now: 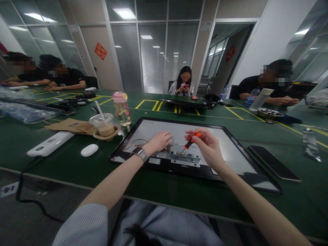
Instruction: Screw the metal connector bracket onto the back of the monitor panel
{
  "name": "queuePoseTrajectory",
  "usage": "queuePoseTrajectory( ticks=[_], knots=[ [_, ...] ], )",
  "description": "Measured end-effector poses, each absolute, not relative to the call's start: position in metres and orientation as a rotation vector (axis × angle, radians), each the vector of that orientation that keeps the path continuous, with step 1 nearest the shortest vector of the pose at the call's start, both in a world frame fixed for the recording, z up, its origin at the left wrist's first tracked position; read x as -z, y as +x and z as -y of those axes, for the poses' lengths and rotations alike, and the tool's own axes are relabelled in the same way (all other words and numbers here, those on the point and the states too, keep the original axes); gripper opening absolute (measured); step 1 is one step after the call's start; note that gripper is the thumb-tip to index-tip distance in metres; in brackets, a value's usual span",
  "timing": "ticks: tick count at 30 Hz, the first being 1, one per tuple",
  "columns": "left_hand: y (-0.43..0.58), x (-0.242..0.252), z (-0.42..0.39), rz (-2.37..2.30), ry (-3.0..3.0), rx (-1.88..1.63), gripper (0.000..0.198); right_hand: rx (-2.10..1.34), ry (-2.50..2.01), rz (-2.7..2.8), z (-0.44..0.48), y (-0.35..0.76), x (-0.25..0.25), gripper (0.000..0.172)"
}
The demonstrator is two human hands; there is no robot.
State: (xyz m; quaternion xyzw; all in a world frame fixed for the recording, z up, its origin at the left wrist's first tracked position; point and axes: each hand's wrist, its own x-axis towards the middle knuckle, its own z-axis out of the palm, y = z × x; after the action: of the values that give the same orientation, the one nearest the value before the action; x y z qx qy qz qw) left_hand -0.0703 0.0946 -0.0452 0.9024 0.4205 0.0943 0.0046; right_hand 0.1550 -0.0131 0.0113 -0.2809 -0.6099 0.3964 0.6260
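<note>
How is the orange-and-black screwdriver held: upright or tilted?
Tilted. The orange-and-black screwdriver slants from the right hand down-left toward the silver metal bracket. Whether its tip touches: cannot tell.

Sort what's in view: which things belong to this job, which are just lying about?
Seemingly the job's:
screwdriver, in the right hand
flat panel, under the left hand
metal bracket at the screwdriver's tip

Seemingly lying about:
pink-lidded bottle
drink cup
paper bag
phone
</note>
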Motion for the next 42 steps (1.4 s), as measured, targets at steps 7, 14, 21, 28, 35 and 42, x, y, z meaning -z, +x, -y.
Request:
queuePoseTrajectory(
  ticks=[7,14,21,28,35,42],
  knots=[
    [-0.070,0.045,-0.093,-1.324,2.830,-0.299,0.044,-1.032,-0.622,1.390,0.014,0.155,-0.015,0.030],
    [-0.071,0.046,-0.095,-1.315,2.841,-0.310,0.042,-1.049,-0.598,1.325,0.011,0.154,-0.015,0.030],
    [-0.071,0.048,-0.095,-1.319,2.834,-0.321,0.043,-1.052,-0.621,1.353,0.011,0.157,-0.013,0.030],
    [-0.069,0.045,-0.093,-1.354,2.804,-0.289,0.045,-1.085,-0.595,1.342,0.015,0.156,-0.016,0.024],
    [-0.071,0.049,-0.096,-1.341,2.808,-0.293,0.046,-1.121,-0.583,1.344,0.021,0.153,-0.021,0.027],
    [-0.069,0.046,-0.094,-1.366,2.842,-0.264,0.045,-1.103,-0.587,1.320,0.017,0.152,-0.018,0.029]
  ],
)
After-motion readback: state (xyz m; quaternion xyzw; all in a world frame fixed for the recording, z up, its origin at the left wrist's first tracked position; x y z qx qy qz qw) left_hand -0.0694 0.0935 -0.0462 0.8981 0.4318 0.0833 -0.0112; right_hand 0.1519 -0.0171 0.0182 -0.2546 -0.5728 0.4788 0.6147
